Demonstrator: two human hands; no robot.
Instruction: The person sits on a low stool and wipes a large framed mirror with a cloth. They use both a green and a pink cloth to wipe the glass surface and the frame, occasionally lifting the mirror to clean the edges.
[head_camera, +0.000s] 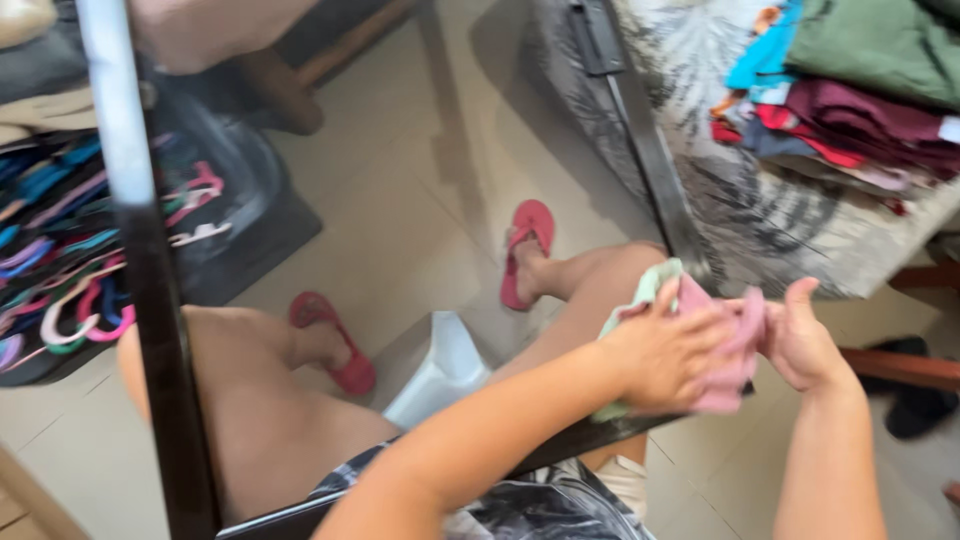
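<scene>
My left hand (665, 355) and my right hand (800, 335) both grip a small pink cloth (735, 365) held between them at the right of the view. A pale green piece of fabric (640, 290) lies under my left hand, over my right knee. The frame is blurred, so the cloth's exact shape is unclear. I sit with my bare legs apart, wearing red flip-flops (525, 250).
A stack of folded clothes (850, 100) lies on a patterned cover (740, 210) at the upper right. A dark bin of coloured plastic hangers (70, 270) stands at the left. A black metal frame bar (160, 300) crosses in front, and a white stool (440, 365) shows between my legs.
</scene>
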